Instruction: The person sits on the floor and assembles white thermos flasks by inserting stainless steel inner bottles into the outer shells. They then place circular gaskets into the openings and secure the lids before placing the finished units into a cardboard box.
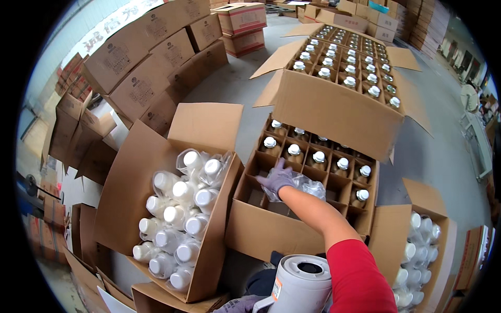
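Note:
My right hand, in a grey-purple glove, reaches into a divided carton. Its fingers are spread over the compartments near the carton's left side. Crumpled clear plastic wrap lies right beside and partly under this hand. Bottles with white caps stand in several compartments beyond and to the right of it. Low at the front, my left hand, also gloved, is partly cut off by the lower edge, its fingers unclear. Near it stands a light grey cylindrical jug with a side handle and a dark round opening on top.
Left of the divided carton, an open carton holds white-capped bottles in clear wrap. Another carton of wrapped bottles stands at right. Farther back is a large carton of capped bottles in dividers. Stacked closed cartons line the left.

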The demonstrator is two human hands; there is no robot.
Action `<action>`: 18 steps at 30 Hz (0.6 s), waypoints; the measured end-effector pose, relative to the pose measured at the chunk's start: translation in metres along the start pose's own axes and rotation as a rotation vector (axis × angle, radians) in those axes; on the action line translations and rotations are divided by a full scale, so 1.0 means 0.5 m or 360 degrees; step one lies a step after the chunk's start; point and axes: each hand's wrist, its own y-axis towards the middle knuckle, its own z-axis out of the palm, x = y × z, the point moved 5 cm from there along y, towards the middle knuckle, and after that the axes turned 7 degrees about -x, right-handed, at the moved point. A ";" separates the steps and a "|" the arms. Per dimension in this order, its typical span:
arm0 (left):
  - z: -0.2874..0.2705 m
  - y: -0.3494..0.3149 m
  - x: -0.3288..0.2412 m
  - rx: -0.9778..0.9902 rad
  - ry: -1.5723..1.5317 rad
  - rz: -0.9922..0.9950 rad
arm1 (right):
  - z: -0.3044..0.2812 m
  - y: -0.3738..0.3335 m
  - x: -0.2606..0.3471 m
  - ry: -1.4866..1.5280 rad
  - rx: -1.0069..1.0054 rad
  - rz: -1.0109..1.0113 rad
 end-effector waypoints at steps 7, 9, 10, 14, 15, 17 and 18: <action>-0.178 0.231 0.193 -0.1003 -0.0755 -0.0243 | -0.048 -0.122 -0.248 0.1408 0.0181 -0.0380; -0.172 0.337 0.196 -0.1122 -0.0874 -0.0401 | -0.174 -0.259 -0.254 0.0989 0.0290 -0.0164; -0.156 0.392 0.173 -0.1026 -0.0959 -0.0478 | -0.189 -0.297 -0.304 0.1058 0.0326 -0.0278; -0.068 0.443 0.142 -0.0844 0.0029 0.0020 | -0.243 -0.456 -0.354 0.1226 0.0371 -0.0078; -0.059 0.427 0.129 -0.0657 0.0086 -0.0047 | -0.259 -0.493 -0.367 0.1154 0.0295 -0.0110; -0.045 0.366 0.074 -0.0794 -0.0128 0.0168 | -0.289 -0.553 -0.371 0.1317 0.0198 -0.0026; -0.048 0.329 0.056 -0.0872 -0.0193 0.0160 | -0.300 -0.588 -0.361 0.1697 0.0051 0.0063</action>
